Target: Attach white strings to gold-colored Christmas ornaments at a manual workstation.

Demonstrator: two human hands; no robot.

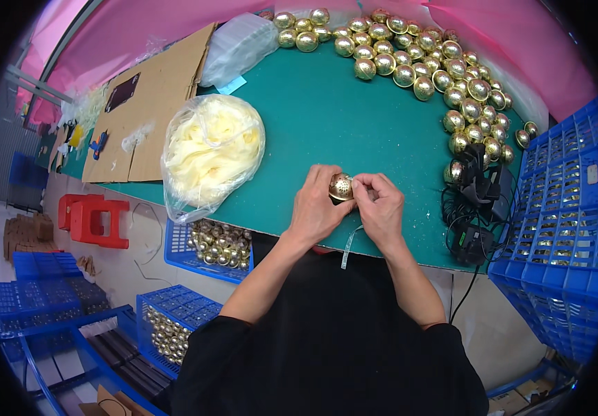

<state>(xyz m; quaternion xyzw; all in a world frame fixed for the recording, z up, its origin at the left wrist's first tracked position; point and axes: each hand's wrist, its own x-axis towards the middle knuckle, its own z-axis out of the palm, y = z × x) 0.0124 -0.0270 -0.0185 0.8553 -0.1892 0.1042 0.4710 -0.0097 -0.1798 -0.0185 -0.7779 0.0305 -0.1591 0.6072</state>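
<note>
Black sleeves at bottom of frame, forearms running up to the hands. Left hand [315, 208] & right hand [381, 208] meet over the near edge of the green table [327, 118], both closed round one gold ball [341, 186]. Ball sits between the two sets of fingertips, up top of the grip: left fingers curl over its left side, right thumb & forefinger pinch its right side. Its perforated face shows toward the camera. A thin pale strip [349, 248] hangs below the right hand, over the table edge; can't tell if it's held.

Left of the grip, just beside the left hand: clear bag [212, 149] of pale yellow fluff. Below-left, off the table: blue crate [210, 249] w/ more gold balls. Right of the grip, near: black cables & adapters [476, 208], then stacked blue crates [566, 208] further right. Beyond the grip, well apart: heap of gold balls [424, 66] across the far & right side of the table. Far left: cardboard sheet [157, 97].
</note>
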